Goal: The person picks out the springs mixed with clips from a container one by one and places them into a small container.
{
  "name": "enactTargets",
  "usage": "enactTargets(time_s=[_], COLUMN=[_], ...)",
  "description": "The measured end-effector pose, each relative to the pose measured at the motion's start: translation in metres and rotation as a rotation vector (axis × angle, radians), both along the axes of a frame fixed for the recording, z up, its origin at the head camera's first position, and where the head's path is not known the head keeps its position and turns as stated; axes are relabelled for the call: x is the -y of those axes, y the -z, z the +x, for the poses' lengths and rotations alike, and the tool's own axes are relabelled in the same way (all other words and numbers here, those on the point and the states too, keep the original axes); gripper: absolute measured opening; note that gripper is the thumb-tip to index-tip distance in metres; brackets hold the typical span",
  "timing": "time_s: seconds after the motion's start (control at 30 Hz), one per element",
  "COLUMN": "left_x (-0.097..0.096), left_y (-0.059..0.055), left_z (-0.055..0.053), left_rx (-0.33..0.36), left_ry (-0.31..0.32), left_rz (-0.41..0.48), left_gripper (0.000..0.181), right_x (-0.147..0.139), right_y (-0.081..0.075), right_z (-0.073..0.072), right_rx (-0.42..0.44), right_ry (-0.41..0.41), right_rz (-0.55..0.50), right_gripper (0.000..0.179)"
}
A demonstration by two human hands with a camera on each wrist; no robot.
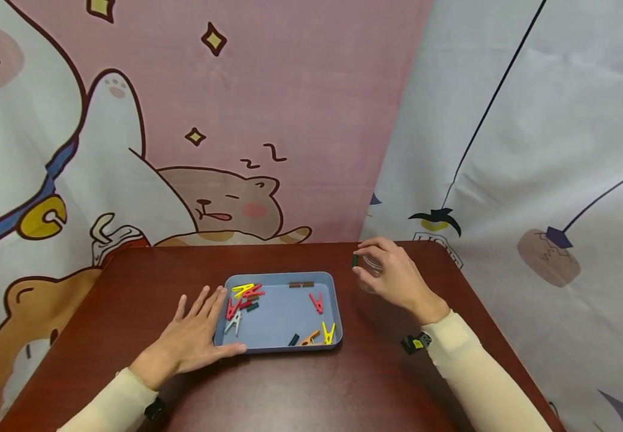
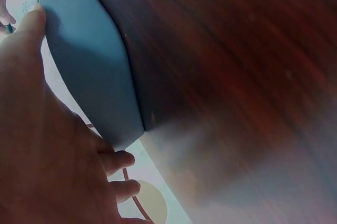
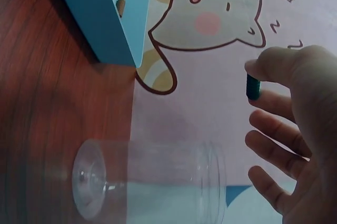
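My right hand (image 1: pixel 400 276) pinches a small dark green spring (image 3: pixel 253 87) upright between thumb and forefinger, the other fingers spread apart. Below and beside that hand stands a clear, lidless jar (image 3: pixel 163 176), partly hidden by the hand in the head view. My left hand (image 1: pixel 195 336) rests on the left end of a blue-grey tray (image 1: pixel 273 321), its fingers along the side and its thumb (image 2: pixel 32 23) at the front rim. Inside the tray are red clips (image 1: pixel 316 303), yellow clips (image 1: pixel 328 333), a white clip (image 1: pixel 234 322), an orange clip (image 1: pixel 309 339), brown springs (image 1: pixel 301 284) and dark green springs (image 1: pixel 294 339).
The tray and jar are on a dark red-brown table (image 1: pixel 289 390). A pink and white curtain (image 1: pixel 311 120) with cartoon animals hangs behind its far edge. Black bands (image 1: pixel 155 408) sit on both wrists.
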State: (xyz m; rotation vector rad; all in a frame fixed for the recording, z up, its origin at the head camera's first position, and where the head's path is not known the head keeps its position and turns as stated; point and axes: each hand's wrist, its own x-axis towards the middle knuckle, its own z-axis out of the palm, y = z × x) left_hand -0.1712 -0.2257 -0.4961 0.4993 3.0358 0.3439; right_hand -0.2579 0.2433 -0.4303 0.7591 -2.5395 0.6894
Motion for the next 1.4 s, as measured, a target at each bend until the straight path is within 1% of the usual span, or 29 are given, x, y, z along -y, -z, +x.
enactTargets(time_s=[0.27,0.4,0.53,0.8,0.97,1.13,1.23,1.4], left_x=[-0.008,-0.009,-0.006,-0.004,-0.004,-0.004,-0.004,-0.004], left_y=[0.003,0.007,0.007,0.002,0.001,0.002,0.001,0.001], left_z=[0.001,0.002,0.004,0.007,0.006,0.004,0.003,0.004], left_rx=[0.003,0.006,-0.003,-0.012,-0.02,-0.011,-0.007,-0.007], left_ry=[-0.006,-0.013,-0.018,-0.018,-0.013,-0.016,-0.018,-0.021], left_rz=[-0.001,0.003,0.002,0.004,-0.002,0.005,0.005,0.002], left_gripper=[0.139,0.139,0.139,0.137,0.138,0.138,0.139,0.139], right_x=[-0.023,-0.031,-0.035,-0.043,-0.047,-0.047,-0.048,-0.048], right_y=[0.006,0.01,0.014,0.02,0.022,0.021,0.02,0.02], right_z=[-0.005,-0.008,-0.012,-0.018,-0.022,-0.024,-0.023,-0.021], right_rx=[-0.049,-0.042,-0.015,0.024,0.055,0.075,0.097,0.139], right_ry=[0.096,0.142,0.174,0.209,0.201,0.202,0.214,0.235], right_rz=[-0.045,-0.071,-0.091,-0.11,-0.116,-0.121,-0.12,-0.114], right_gripper=[0.032,0.033,0.035,0.033,0.031,0.031,0.037,0.053])
